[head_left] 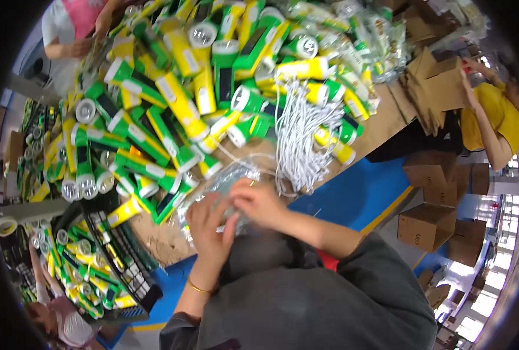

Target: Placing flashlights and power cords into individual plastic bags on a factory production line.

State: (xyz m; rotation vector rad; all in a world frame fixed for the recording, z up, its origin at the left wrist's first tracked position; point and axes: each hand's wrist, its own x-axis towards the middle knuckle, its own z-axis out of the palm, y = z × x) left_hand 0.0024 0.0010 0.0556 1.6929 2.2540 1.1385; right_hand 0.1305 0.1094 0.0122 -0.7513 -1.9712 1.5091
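Left hand [209,228] has its fingers loosely curled, partly spread; right hand [260,203] has thumb and forefinger nearly meeting. Can't tell if either grips the clear plastic bag [229,178] beneath them. Bag lies near the front edge of the worktop [165,240]. Green-and-yellow flashlights [180,108] crowd just beyond, white cords [301,134] sit right; room to move is a brown strip left of the hands. Past the edge: blue floor [361,189], black crate [148,296] left, cardboard boxes [427,226] right, co-worker [495,114] in yellow.

Dk-grey short-sleeved fabric top [312,303], plain at the back; 1 thin gold-col. round bangle [200,288], L wrist; 1 small gold-col. ring [252,183], R hand [260,203].
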